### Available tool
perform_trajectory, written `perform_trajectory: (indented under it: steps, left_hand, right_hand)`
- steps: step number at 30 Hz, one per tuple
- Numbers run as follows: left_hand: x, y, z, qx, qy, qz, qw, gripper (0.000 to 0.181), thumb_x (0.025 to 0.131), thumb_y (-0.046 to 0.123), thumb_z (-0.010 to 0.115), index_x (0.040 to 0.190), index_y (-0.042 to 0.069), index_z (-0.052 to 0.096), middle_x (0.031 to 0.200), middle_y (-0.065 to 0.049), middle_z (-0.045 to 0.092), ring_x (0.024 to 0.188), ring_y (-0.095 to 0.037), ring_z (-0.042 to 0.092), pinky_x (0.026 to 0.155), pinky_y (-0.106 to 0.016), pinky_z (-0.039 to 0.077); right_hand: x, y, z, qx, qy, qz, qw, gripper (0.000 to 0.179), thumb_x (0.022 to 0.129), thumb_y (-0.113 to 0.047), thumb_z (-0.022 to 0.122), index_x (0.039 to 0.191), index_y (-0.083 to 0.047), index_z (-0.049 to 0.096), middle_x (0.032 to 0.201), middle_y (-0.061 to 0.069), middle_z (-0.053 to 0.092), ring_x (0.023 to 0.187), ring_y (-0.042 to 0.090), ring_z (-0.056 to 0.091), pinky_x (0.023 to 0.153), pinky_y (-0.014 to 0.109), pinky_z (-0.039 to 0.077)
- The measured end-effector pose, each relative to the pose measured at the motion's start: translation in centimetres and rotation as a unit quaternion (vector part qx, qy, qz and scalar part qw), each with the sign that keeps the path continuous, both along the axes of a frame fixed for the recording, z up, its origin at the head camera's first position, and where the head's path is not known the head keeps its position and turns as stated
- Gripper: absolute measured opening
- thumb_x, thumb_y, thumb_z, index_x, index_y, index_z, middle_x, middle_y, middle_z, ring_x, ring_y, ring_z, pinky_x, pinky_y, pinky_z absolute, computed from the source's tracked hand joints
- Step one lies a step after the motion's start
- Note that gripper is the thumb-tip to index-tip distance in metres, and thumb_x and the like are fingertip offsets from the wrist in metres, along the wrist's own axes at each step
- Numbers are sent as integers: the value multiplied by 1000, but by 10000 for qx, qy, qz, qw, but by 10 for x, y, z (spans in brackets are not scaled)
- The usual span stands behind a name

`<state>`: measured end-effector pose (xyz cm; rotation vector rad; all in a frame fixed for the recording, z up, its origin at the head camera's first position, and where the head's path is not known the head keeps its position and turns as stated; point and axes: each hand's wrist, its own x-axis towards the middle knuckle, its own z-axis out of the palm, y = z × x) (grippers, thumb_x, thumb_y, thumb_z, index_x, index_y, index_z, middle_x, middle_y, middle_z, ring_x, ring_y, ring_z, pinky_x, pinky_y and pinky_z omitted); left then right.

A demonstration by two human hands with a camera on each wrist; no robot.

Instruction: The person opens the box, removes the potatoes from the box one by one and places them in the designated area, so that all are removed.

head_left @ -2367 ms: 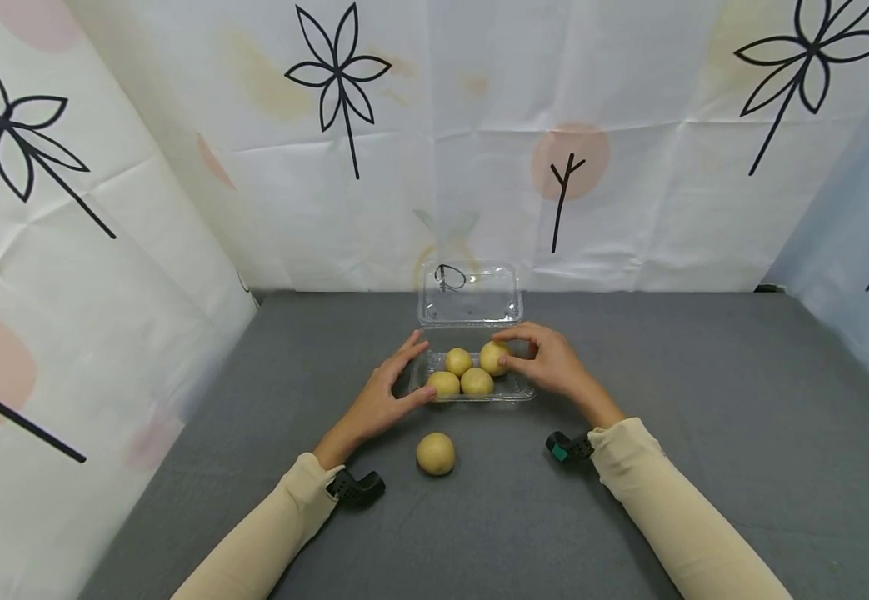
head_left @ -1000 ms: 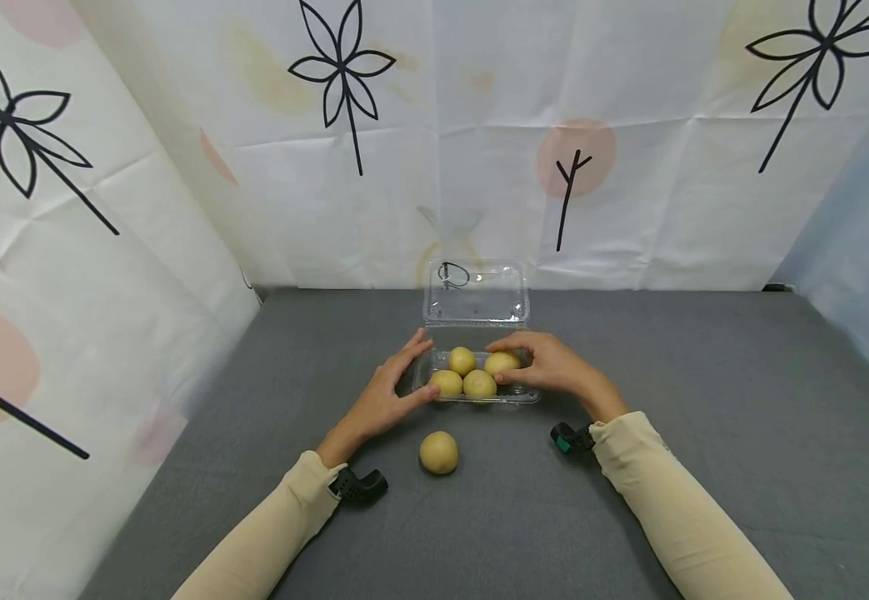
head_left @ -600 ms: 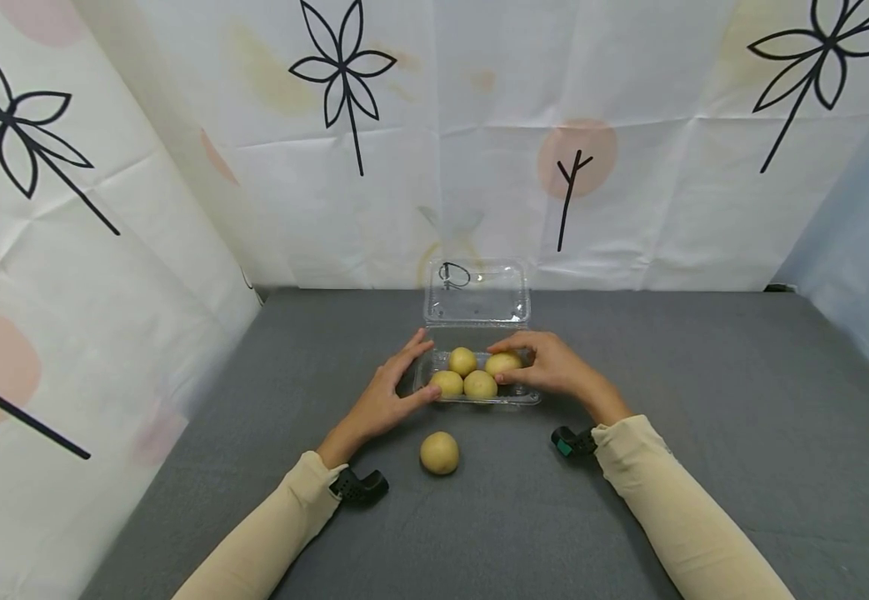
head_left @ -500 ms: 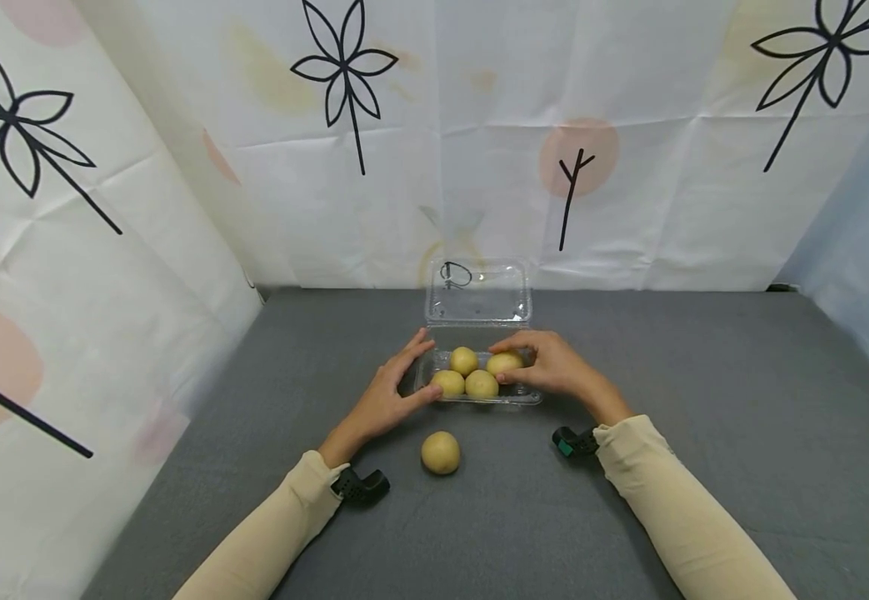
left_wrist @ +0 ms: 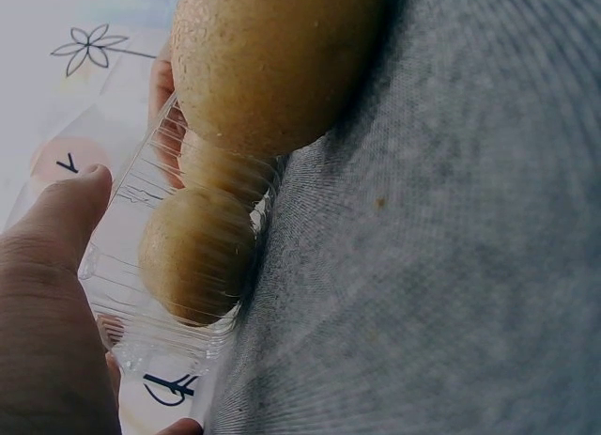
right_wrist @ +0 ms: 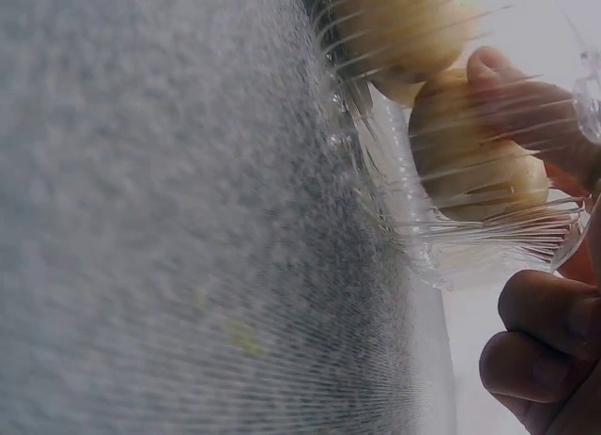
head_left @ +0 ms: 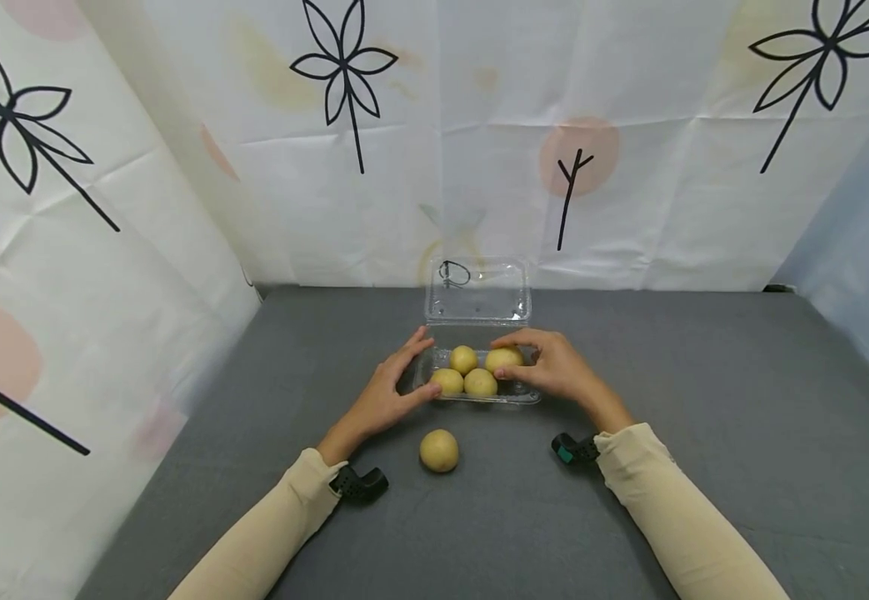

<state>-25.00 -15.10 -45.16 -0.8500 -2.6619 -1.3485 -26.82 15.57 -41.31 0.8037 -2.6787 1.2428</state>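
- The held potato (head_left: 505, 358) is sitting at the right rear of the clear container (head_left: 518, 399), beside three other potatoes (head_left: 481, 382); the ribbed plastic is blurring whether it is bearing on the floor.
- The right hand (head_left: 560, 367) is reaching over the right end, its fingers pinching that potato.
- The left hand (head_left: 383, 398) is bracketing the left end, fingers spread, thumb by the front corner.
- A loose pinch could be letting the potato roll against its neighbours; a wrist knock could be shifting the flimsy container.
- The lid (head_left: 479, 293) is standing raised behind; a jolt could be bringing it down onto the hands.
- A loose potato (head_left: 439, 451) is lying in front on the desk (head_left: 524, 533); a brushing wrist could be sending it rolling.
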Motion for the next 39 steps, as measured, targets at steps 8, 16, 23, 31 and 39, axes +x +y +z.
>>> perform_trajectory:
  steps: [8, 16, 23, 31, 39]
  left_hand:
    - [0, 0, -2, -24, -67, 14, 10000, 73, 98, 51, 62, 160, 21, 36, 173, 3, 15, 159, -26, 18, 118, -76, 6]
    - [0, 0, -2, -33, 2, 52, 10000, 75, 97, 52, 63, 159, 20, 37, 173, 1, 17, 158, -27, 20, 118, -75, 11]
    - [0, 1, -1, -34, 20, 61, 10000, 76, 97, 52, 64, 160, 19, 36, 173, 1, 17, 158, -27, 19, 119, -74, 13]
    - [1, 1, -1, -96, -29, 141, 9999, 71, 97, 51, 63, 159, 32, 34, 173, 3, 16, 158, -27, 19, 118, -76, 9]
    - [1, 1, -1, -86, -51, 124, 9999, 70, 98, 52, 62, 159, 37, 32, 173, 5, 15, 158, -27, 18, 117, -77, 8]
  right_hand:
    - [9, 3, -3, -389, -135, -210, 9989, 43, 84, -20, 86, 124, -8, 74, 127, 11, 72, 99, 17, 62, 70, 25, 49]
    - [15, 4, -6, -1080, -182, -234, 9937, 43, 84, -14, 85, 124, -5, 73, 127, 14, 71, 52, 3, 35, 49, 21, 35]
    - [18, 5, -2, -1408, -97, -280, 9896, 41, 84, -10, 84, 123, -9, 74, 123, 14, 72, 46, 2, 27, 45, 20, 31]
    - [21, 5, 2, -1373, -194, -295, 9899, 42, 85, -9, 83, 126, -9, 72, 126, 15, 70, 44, 2, 25, 44, 21, 29]
    - [22, 5, 4, -1358, -148, -217, 9904, 41, 86, -10, 82, 125, -10, 73, 126, 14, 70, 44, 3, 26, 44, 22, 30]
